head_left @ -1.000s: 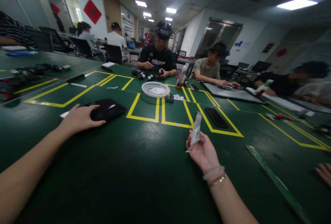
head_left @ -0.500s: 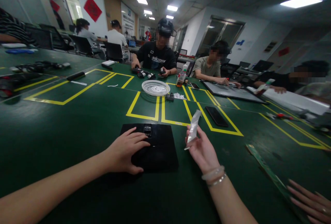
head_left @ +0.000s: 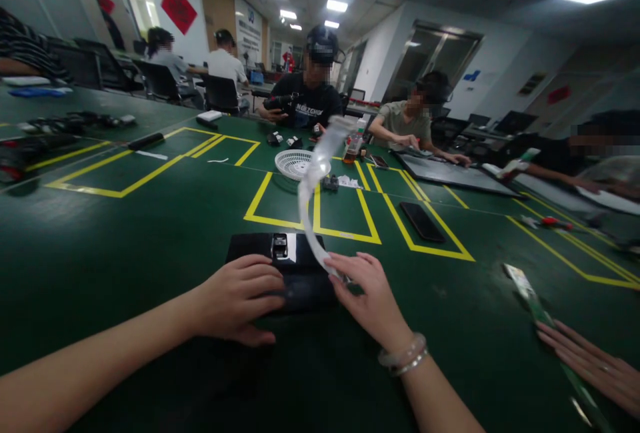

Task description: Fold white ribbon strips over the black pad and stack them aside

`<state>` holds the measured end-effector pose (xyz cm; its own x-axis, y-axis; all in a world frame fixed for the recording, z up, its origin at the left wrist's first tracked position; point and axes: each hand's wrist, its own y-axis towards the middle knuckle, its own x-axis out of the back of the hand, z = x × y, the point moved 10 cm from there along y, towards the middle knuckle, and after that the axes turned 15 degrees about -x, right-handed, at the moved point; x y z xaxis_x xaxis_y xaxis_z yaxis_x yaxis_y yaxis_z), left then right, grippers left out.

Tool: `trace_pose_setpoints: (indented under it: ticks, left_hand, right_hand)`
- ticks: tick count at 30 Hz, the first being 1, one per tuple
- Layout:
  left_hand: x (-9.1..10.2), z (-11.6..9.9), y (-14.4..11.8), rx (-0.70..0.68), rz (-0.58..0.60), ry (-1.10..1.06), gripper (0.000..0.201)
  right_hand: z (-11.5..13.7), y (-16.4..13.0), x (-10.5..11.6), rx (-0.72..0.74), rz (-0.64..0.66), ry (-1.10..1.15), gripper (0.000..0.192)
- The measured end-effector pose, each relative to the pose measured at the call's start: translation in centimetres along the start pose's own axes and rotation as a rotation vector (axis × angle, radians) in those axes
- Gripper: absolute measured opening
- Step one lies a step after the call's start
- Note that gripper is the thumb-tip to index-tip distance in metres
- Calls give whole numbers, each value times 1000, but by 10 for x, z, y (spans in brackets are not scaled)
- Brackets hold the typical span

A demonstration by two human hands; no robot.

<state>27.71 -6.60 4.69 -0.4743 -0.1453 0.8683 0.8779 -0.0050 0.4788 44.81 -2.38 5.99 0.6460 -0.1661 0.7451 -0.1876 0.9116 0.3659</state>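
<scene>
Head view: left hand (head_left: 239, 297) lies flat, fingers spread, pressing on the near left part of the black tablet (head_left: 300, 283), which sits on the green table (head_left: 150, 233) right in front. Right hand (head_left: 367, 299) pinches the lower end of a clear film strip (head_left: 313, 196) that curls up off the tablet's top. White basket (head_left: 299, 165) sits beyond, a black phone (head_left: 423, 221) to the right. Writing on the facing person's black shirt (head_left: 310, 109) is too blurred to read.
</scene>
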Motion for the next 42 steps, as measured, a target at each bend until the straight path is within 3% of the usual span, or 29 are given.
trace_pose_setpoints:
  ticks: [4, 8, 10, 14, 16, 18, 24, 29, 33, 38, 42]
  left_hand:
    - [5, -24, 7, -121, -22, 100, 22]
    - [-13, 0, 1, 39, 118, 114, 20]
    - [-21, 20, -8, 175, 177, 100, 33]
    - [-35, 45, -26, 363, 266, 32, 88]
    - [-41, 50, -31, 394, 291, -15, 98]
    - [-42, 52, -32, 413, 286, -48, 95]
    - [-28, 56, -24, 432, 248, -65, 80]
    - [13, 78, -38, 505, 188, 70, 75]
    - [48, 119, -85, 658, 128, 202, 69]
    - [81, 171, -191, 889, 30, 368, 78]
    - [100, 191, -274, 994, -90, 446, 72]
  right_hand:
    - [11, -8, -29, 109, 181, -272, 32]
    - [9, -10, -38, 104, 210, -393, 29]
    - [9, -9, -35, 99, 184, -400, 28]
    - [10, -7, -27, 87, 108, -378, 29]
    - [11, -6, -24, 84, 77, -373, 28]
    - [11, -6, -21, 85, 48, -369, 28]
    - [14, -4, -2, 78, -126, -323, 24]
    - [15, -5, 16, 67, -264, -284, 22]
    - [12, -4, 15, 61, -265, -282, 22]
    - [6, -3, 11, 39, -243, -297, 23]
    - [3, -2, 10, 21, -228, -315, 23]
